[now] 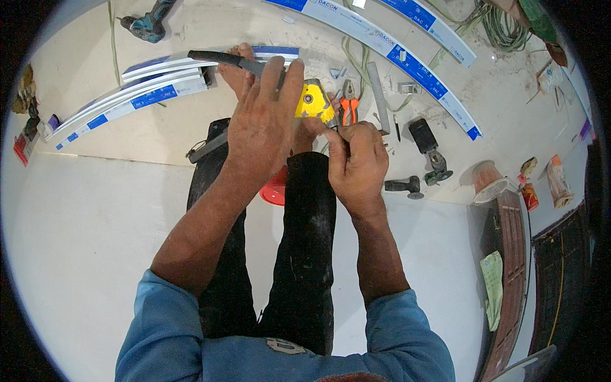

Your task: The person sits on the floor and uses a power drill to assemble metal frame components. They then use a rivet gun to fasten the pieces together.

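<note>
My left hand [264, 124] reaches up in the middle, its fingers stretched out over the grey arm of a tool with a black handle [215, 57]. Close to its fingertips is a flat yellow tool part [313, 102] with a round bolt; whether it joins the black-handled arm is hidden. My right hand [363, 156] is closed, thumb and forefinger pinched at the lower right of the yellow part. What lies in that pinch is too small to name. Orange-handled pliers [348, 105] lie just beyond the right hand. A grey bar [210, 148] rests across my left leg.
White-and-blue curved strips [137, 99] lie at left, with another long strip [394, 54] at upper right. A cordless drill [149, 22] is at upper left. Right of my hand are a grey flat bar [377, 99], a power tool [429, 149], and a plastic tub [489, 181]. A red container [273, 189] sits between my legs.
</note>
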Available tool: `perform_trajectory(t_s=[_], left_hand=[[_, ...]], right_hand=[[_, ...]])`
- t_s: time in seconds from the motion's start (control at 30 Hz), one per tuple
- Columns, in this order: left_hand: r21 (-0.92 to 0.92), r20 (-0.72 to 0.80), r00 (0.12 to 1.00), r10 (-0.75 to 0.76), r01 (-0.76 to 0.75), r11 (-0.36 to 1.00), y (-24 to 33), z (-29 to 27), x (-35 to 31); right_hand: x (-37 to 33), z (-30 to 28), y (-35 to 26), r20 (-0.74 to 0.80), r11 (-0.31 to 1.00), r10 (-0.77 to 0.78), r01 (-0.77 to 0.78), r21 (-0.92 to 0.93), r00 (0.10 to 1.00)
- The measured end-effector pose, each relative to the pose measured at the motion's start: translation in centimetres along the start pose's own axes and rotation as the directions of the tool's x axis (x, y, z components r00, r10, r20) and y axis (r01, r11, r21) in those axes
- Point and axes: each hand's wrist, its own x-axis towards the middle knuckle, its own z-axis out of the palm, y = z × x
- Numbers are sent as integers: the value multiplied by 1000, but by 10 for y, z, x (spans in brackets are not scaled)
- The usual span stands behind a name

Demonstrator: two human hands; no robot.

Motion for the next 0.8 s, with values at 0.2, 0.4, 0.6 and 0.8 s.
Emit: perform_trajectory(t_s=[0.2,0.4,0.6,0.8], left_hand=[[-17,18,1000,-10,11,1000,1,-5,2],[2,8,1000,2,-2,1000,-1,-1,0],[1,22,1000,-7,7,1000,-1,-2,2],[12,2,1000,1,-1,1000,-2,-1,2]], right_hand=[[3,-4,-8,70,975,153,-162,150,986],[3,-10,-12,182,912,278,-318,260,943],[4,-3,-5,-24,998,-54,54,-31,998],[1,-9,-12,169,888,313,-351,298,935]])
